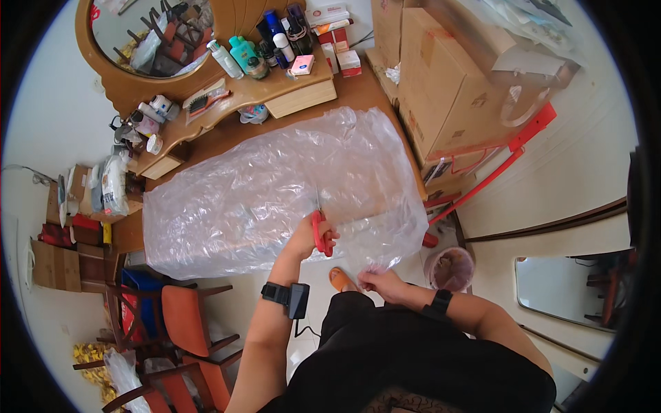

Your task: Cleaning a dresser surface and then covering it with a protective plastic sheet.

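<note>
A large sheet of clear plastic film (227, 206) lies crumpled over the brown dressing table, its near edge hanging past the table's front. My left hand (306, 237) is closed round the red handles of a pair of scissors (319, 234), whose blades point away from me over the film. Closer to my body, my right hand (383, 283) pinches the near right edge of the film, which stretches up from my fingers to the tabletop. Both wrists wear black straps.
Bottles (242, 51) and small boxes stand on the dressing table's shelf by a round mirror (148, 31). Cardboard boxes (441, 89) are stacked at right, above a waste bin (449, 268). Orange-seated chairs (186, 320) stand at lower left. A hairbrush (206, 101) lies on the shelf.
</note>
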Action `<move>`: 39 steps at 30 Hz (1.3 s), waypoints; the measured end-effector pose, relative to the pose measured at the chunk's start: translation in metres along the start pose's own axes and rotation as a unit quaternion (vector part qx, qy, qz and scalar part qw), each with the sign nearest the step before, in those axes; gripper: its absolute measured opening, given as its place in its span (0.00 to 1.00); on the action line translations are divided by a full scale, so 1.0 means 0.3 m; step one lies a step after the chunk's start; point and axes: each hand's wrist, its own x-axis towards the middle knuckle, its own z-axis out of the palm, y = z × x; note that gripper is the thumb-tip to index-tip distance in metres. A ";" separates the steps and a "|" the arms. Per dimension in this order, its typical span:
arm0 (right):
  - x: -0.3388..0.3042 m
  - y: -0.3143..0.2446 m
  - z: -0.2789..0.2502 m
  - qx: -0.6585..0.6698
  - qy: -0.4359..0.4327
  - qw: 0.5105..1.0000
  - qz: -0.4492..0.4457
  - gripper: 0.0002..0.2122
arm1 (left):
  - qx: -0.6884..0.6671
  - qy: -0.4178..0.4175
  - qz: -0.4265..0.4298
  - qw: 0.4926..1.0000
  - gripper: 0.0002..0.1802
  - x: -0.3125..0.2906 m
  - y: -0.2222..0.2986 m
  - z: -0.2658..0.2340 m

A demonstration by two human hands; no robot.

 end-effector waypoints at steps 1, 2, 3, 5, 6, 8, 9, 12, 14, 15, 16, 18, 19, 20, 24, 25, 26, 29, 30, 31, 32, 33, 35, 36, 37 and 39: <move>-0.010 -0.018 0.004 0.023 -0.007 1.000 -0.008 0.05 | -0.069 -0.038 -0.016 0.997 0.18 -0.014 0.005 -0.009; -0.017 -0.038 0.012 0.046 -0.016 0.999 -0.016 0.05 | -0.072 -0.036 -0.018 0.997 0.18 -0.035 0.011 -0.018; -0.022 -0.055 0.019 0.045 -0.017 0.999 -0.012 0.05 | -0.072 -0.029 -0.029 0.997 0.24 -0.060 0.019 -0.024; -0.024 -0.083 0.027 0.065 -0.018 0.997 -0.040 0.04 | -0.077 -0.018 -0.040 0.996 0.30 -0.107 0.027 -0.033; -0.022 -0.088 0.024 0.062 -0.020 0.997 -0.036 0.04 | -0.072 -0.017 -0.051 0.996 0.34 -0.133 0.024 -0.036; -0.020 -0.100 0.018 0.110 -0.027 0.992 -0.047 0.03 | -0.071 -0.013 -0.062 0.995 0.37 -0.170 -0.009 -0.035; -0.021 -0.112 0.017 0.107 -0.028 0.993 -0.044 0.03 | -0.050 -0.010 -0.050 0.997 0.36 -0.186 -0.035 -0.030; -0.038 -0.154 0.024 0.133 -0.049 0.989 -0.050 0.03 | -0.049 0.002 -0.069 0.996 0.35 -0.234 -0.051 0.019; -0.045 -0.171 0.026 0.138 -0.035 0.988 -0.053 0.03 | -0.062 -0.032 -0.060 0.996 0.35 -0.232 -0.116 0.038; -0.046 -0.176 0.025 0.135 -0.037 0.989 -0.049 0.03 | -0.092 -0.028 -0.066 0.993 0.34 -0.234 -0.133 0.060; -0.047 -0.180 0.023 0.141 -0.049 0.988 -0.050 0.03 | -0.095 -0.025 -0.065 0.993 0.34 -0.230 -0.141 0.075; -0.052 -0.189 0.026 0.142 -0.061 0.987 -0.048 0.03 | -0.081 -0.016 -0.041 0.996 0.34 -0.206 -0.161 0.093; -0.057 -0.195 0.033 0.148 -0.054 0.987 -0.042 0.03 | -0.042 -0.018 -0.021 0.999 0.33 -0.175 -0.191 0.088; -0.061 -0.200 0.038 0.155 -0.047 0.986 -0.036 0.04 | -0.044 -0.017 -0.020 0.999 0.33 -0.162 -0.190 0.093; -0.076 -0.217 0.041 0.155 -0.077 0.984 -0.038 0.04 | -0.060 0.022 -0.034 0.997 0.32 -0.116 -0.133 0.089; -0.080 -0.224 0.045 0.155 -0.083 0.983 -0.043 0.04 | -0.072 0.040 -0.044 0.996 0.32 -0.113 -0.120 0.084; -0.083 -0.229 0.045 0.155 -0.090 0.983 -0.048 0.04 | -0.072 0.040 -0.044 0.996 0.32 -0.107 -0.121 0.080; -0.078 -0.248 0.037 0.102 -0.086 0.990 -0.049 0.04 | 0.034 0.206 0.074 0.975 0.09 -0.076 -0.145 0.061; -0.071 -0.241 0.027 0.104 -0.087 0.990 -0.050 0.04 | 0.036 0.206 0.074 0.975 0.09 -0.078 -0.146 0.059; -0.055 -0.225 0.011 0.072 -0.064 0.994 -0.042 0.04 | 0.025 0.177 0.027 0.984 0.11 -0.086 -0.145 0.058; -0.040 -0.212 -0.004 0.040 -0.038 0.998 -0.035 0.05 | 0.014 0.145 -0.021 0.989 0.14 -0.093 -0.128 0.062; -0.031 -0.200 -0.014 0.042 -0.038 0.998 -0.037 0.05 | 0.016 0.143 -0.021 0.989 0.14 -0.097 -0.115 0.063; -0.022 -0.182 -0.019 0.031 0.062 0.997 -0.033 0.08 | -0.059 0.121 -0.040 0.990 0.21 -0.110 -0.102 0.063; -0.023 -0.182 -0.016 0.031 0.060 0.997 -0.033 0.08 | -0.058 0.123 -0.039 0.990 0.21 -0.111 -0.100 0.059; -0.026 -0.185 -0.010 0.022 0.080 0.996 -0.045 0.09 | -0.057 0.103 -0.053 0.992 0.25 -0.109 -0.098 0.055; -0.019 -0.192 -0.007 0.012 0.098 0.993 -0.057 0.10 | -0.057 0.085 -0.063 0.993 0.28 -0.101 -0.094 0.049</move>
